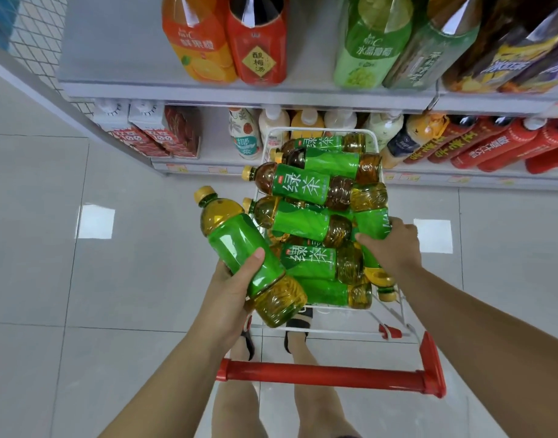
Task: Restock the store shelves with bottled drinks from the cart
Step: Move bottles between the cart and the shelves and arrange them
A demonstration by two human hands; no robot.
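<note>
A white wire cart (394, 306) with a red handle (328, 376) holds several green-labelled tea bottles lying on their sides. My left hand (230, 295) is shut on one green tea bottle (243, 248), lifted just left of the cart with its yellow cap pointing up and left. My right hand (393, 245) reaches into the cart's right side and closes around another green tea bottle (371, 222) that lies among the pile. The shelves (208, 90) stand ahead, with an empty stretch at the upper left.
Large juice bottles (255, 45) stand on the upper shelf. Small bottles (407, 140) and red cartons (157, 134) fill the lower shelf. Grey tiled floor (82, 279) spreads left and right of the cart. The person's feet in sandals (298, 330) stand under the cart's rear.
</note>
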